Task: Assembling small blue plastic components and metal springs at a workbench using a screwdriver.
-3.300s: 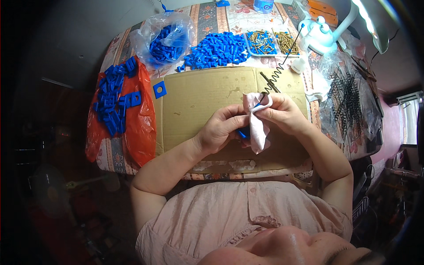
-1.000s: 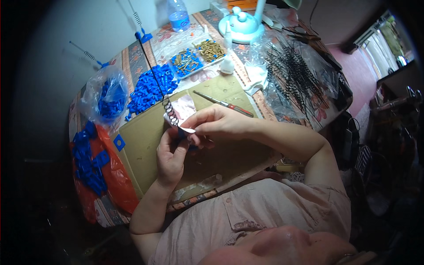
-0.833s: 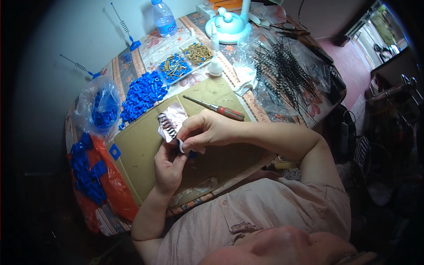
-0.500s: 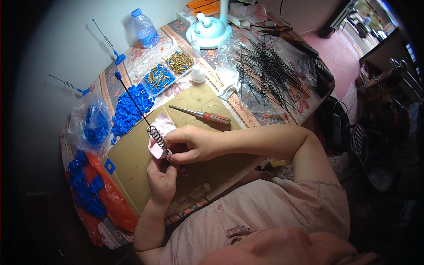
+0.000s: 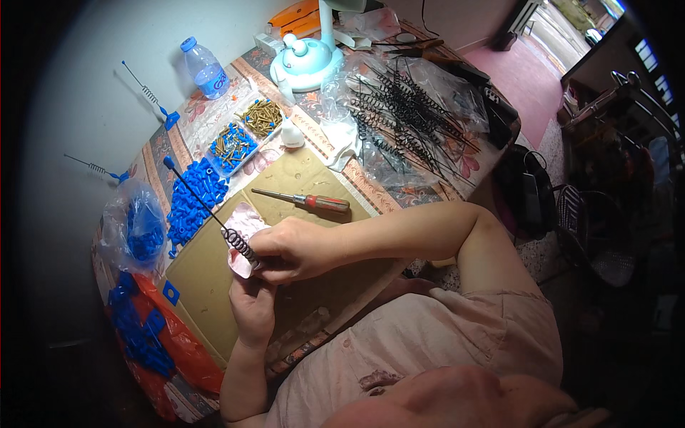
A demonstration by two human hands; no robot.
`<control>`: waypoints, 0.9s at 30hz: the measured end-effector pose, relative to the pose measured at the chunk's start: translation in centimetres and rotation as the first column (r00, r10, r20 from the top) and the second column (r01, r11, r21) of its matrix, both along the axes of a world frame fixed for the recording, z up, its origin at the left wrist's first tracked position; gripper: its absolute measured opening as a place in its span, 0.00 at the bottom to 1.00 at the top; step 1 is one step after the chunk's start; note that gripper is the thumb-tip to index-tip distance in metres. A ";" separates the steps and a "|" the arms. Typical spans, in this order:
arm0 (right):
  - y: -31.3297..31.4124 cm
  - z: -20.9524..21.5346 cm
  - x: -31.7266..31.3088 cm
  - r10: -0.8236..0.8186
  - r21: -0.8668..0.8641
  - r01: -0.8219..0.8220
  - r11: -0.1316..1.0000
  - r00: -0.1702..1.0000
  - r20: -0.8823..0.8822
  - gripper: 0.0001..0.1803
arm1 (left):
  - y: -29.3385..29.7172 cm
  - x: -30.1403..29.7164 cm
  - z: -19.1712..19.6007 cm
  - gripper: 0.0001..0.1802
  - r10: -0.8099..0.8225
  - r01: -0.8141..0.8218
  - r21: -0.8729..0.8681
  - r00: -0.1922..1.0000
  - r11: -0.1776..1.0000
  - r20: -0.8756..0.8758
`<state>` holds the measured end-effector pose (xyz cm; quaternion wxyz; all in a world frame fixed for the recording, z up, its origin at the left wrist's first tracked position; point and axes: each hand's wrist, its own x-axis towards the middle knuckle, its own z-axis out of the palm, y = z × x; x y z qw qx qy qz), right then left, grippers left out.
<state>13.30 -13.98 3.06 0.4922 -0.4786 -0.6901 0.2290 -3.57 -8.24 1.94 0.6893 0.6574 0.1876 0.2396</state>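
A black antenna (image 5: 238, 244) with a coiled lower part slants up and left, its tip capped in blue. My right hand (image 5: 296, 246) is closed around the lower end of the coil. Below it, my left hand (image 5: 253, 308) pinches at the same spot, with a pale pink cloth (image 5: 247, 217) bunched behind the coil. The fingers hide the antenna's bottom end. Under both hands lies a cardboard sheet (image 5: 207, 307), and on it, beyond my right hand, rests a screwdriver (image 5: 325, 203) with a red and dark handle.
Loose blue caps (image 5: 196, 192) are heaped at the left, near a clear bag (image 5: 135, 228) and an orange-red bag (image 5: 182, 335). A divided box holds brass pieces (image 5: 262, 115). Black coiled antennas (image 5: 407, 114) pile up at the right. A lamp (image 5: 307, 68) and bottle (image 5: 207, 75) stand behind.
The view has shifted, so the table's things sit further left. My right fingers have closed in more around the coil's lower end; the antenna leans further left.
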 end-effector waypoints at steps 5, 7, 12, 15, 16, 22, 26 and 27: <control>0.1 0.1 0.1 0.060 0.015 -0.060 0.998 0.998 -0.022 0.09 | -0.1 0.0 -0.1 0.18 0.012 -0.012 0.004 1.000 1.000 0.022; 0.2 0.2 0.4 0.108 0.029 -0.106 0.994 0.993 -0.049 0.07 | -0.2 0.2 0.5 0.18 0.017 -0.014 -0.059 0.999 0.998 0.036; 0.6 0.1 0.6 0.234 0.079 -0.222 0.972 0.948 -0.216 0.07 | 0.3 0.1 0.7 0.17 -0.032 0.035 -0.140 0.999 0.990 0.020; 0.0 1.3 1.0 0.230 -0.293 -0.386 0.875 0.863 -0.451 0.08 | 0.5 -0.1 1.0 0.17 -0.068 0.074 -0.199 0.997 0.977 0.038; 0.2 0.8 1.1 0.227 -0.292 -0.383 0.876 0.863 -0.451 0.08 | 0.6 -0.2 0.9 0.17 -0.071 0.077 -0.199 0.997 0.977 0.038; -0.3 1.5 0.8 0.084 -0.435 -0.289 0.852 0.898 -0.432 0.09 | 0.2 0.0 0.3 0.17 0.007 -0.010 -0.141 1.000 0.990 -0.023; -0.1 0.3 -0.3 -0.007 0.016 0.010 1.000 0.990 -0.142 0.11 | 0.1 0.1 -0.8 0.19 0.077 -0.074 0.190 0.997 0.979 -0.011; -0.1 0.2 -0.1 -0.004 -0.036 0.002 0.999 0.999 -0.046 0.13 | 0.0 0.3 -0.4 0.20 0.036 -0.036 0.100 0.999 0.994 0.001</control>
